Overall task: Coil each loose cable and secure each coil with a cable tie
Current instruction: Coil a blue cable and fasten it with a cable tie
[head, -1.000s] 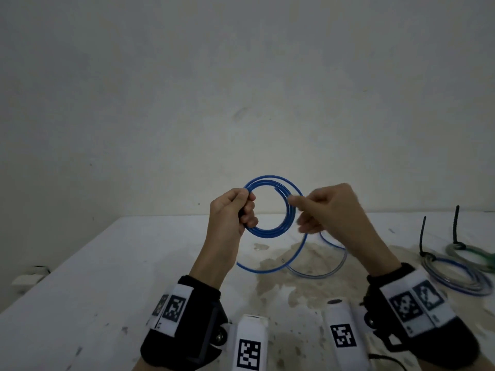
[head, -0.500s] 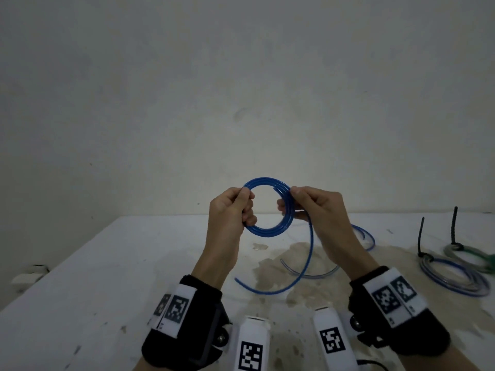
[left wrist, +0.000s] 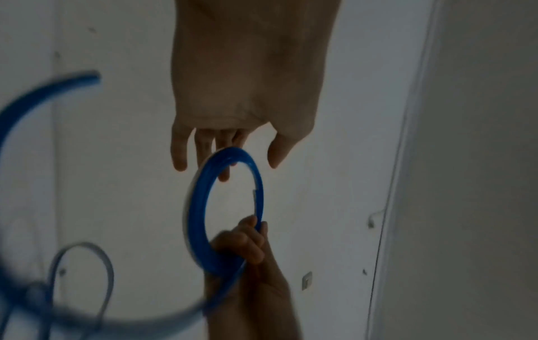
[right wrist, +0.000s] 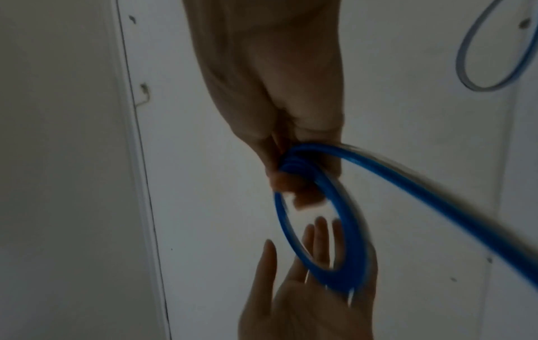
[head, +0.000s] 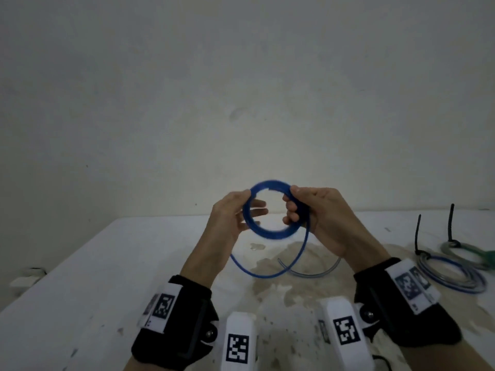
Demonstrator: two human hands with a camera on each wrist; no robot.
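Blue cable (head: pixel 273 210) is mostly wound into a small coil, held up in the air above the white worktop (head: pixel 107 263), approx mid-frame in the head view. Right hand (head: pixel 324 218) has it: fingers (head: pixel 290 207) curled round the right side of the coil w/ the thumb clamped on top, so a proper grip. Same thing shows in the right wrist view, fingers bunched tight on the strands (right wrist: pixel 294 165)

Left hand (head: pixel 227 218) is not gripping anything. Fingers (left wrist: pixel 201 147) are straight and spread, thumb apart from them, and the left edge of the coil (left wrist: pixel 224 161) sits against/in front of the fingers. Can't tell if it's actually touching or just v close

A loose tail of the cable drops from the right hand, curves down in a loop and its end lies on the worktop near a brownish stain (head: pixel 292 266)

Over on the right of the worktop, well apart from the hands: 2 finished coils, a blue-grey one (head: pixel 452 274) and a grey-green one (head: pixel 466 253) behind it, each w/ a black cable tie (head: pixel 417 234) sticking up
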